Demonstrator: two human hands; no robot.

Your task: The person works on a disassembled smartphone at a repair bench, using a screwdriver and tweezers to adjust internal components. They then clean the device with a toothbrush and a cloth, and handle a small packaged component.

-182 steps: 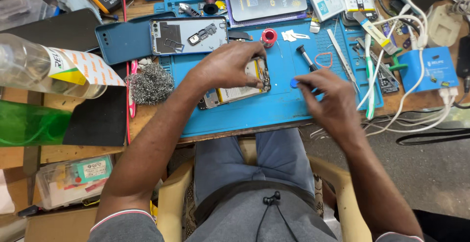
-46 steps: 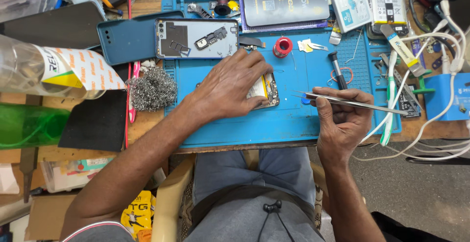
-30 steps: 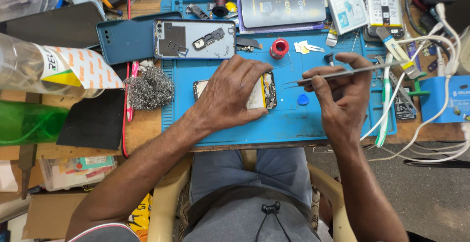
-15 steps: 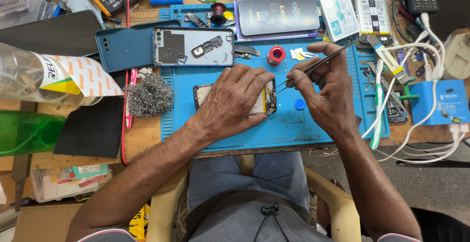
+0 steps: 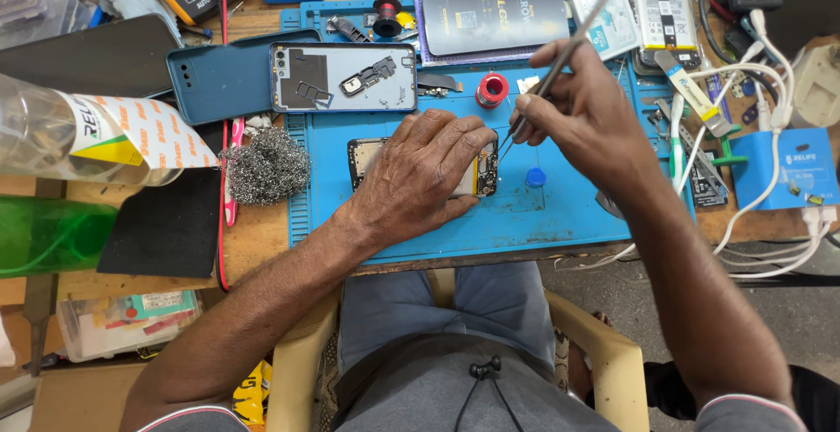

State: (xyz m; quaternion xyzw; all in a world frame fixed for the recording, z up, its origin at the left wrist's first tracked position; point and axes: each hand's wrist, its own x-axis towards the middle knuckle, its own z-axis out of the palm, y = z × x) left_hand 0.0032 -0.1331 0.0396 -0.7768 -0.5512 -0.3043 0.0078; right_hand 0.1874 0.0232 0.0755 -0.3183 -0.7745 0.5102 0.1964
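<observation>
Right now my left hand [image 5: 420, 178] lies flat over an opened phone [image 5: 477, 178] in the middle of the blue mat [image 5: 560, 222], palm down and fingers spread, pressing it in place so that only its right end and a strip at its left end show. My right hand [image 5: 586, 108] is pinched around a pair of metal tweezers [image 5: 560, 60], held like a pen; the tips come down at the phone's right edge, just beside my left fingertips, though whether they touch the board I cannot tell. Near the tweezer tips, a small blue cap [image 5: 535, 177] sits on the mat, and a red spool [image 5: 492, 89] stands a little farther up. Beyond my left hand lies a phone frame [image 5: 343, 78] with its inside facing up, next to a blue back cover [image 5: 223, 78]. A ball of steel wool [image 5: 262, 165] rests at the mat's left edge on the wooden tabletop [image 5: 262, 235]. A clear plastic bottle [image 5: 52, 139] lies on its side at far left, and white cables [image 5: 770, 73] tangle on the right.
</observation>
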